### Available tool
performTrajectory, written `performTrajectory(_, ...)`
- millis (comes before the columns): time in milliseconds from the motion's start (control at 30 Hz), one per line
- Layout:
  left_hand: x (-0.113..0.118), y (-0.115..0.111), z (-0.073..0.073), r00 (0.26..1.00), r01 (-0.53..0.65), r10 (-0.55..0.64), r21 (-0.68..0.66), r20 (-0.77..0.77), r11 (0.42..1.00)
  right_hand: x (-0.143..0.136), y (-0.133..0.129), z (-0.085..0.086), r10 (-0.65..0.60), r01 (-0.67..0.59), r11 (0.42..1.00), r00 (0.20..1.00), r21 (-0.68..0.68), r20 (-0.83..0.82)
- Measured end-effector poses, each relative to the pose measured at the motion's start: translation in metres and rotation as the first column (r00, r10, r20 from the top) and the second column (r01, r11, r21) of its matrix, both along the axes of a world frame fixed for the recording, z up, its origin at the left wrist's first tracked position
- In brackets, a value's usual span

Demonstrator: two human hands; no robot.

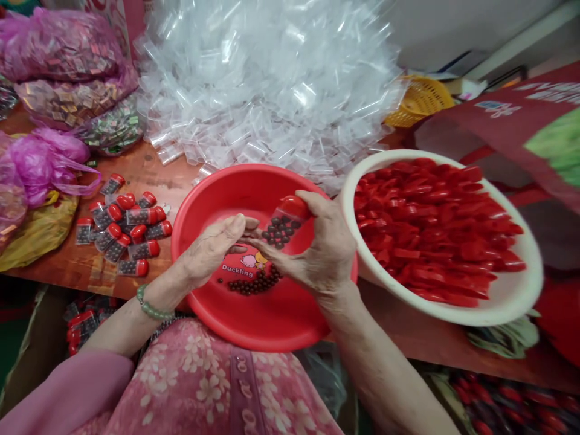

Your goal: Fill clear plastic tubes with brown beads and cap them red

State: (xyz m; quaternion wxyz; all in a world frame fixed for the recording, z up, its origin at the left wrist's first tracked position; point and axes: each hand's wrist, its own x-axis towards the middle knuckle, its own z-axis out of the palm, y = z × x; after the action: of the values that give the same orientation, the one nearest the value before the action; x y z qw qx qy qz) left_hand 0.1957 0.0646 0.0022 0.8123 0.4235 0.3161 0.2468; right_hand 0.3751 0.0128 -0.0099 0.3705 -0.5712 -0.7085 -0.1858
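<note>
My right hand (pixel 324 248) grips a small clear plastic container (pixel 283 226) with a red cap, thumb and fingers around its sides. Dark brown balls show through its wall. My left hand (pixel 217 248) reaches in from the other side, fingers stretched out towards the container's lower end; whether they touch it I cannot tell. Both hands are above a red basin (pixel 217 320) printed with "Duckling". Loose brown balls (pixel 254 284) lie on the basin's bottom, partly hidden by my right hand.
Behind the basin rises a heap of clear plastic tubes (pixel 272 90). A white basin (pixel 521 302) of red caps (pixel 430 229) stands right. Filled red-capped containers (pixel 122 226) lie left, near pink plastic bags (pixel 58 42). A yellow basket (pixel 419 99) sits behind, at the right.
</note>
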Motion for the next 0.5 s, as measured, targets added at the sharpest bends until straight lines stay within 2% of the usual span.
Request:
performTrajectory(200,0.012,-0.001,0.003,0.987,0.074,-0.072,-0.006,0.141,0.997,-0.002,-0.002,0.003,0.047,-0.047,0.999,0.998,-0.013,0.031)
performTrajectory(500,0.021,-0.011,-0.001,0.974,0.081,-0.087,0.041,0.207,0.996,-0.005,-0.007,0.004,0.021,-0.023,0.999,0.998,0.033,0.053)
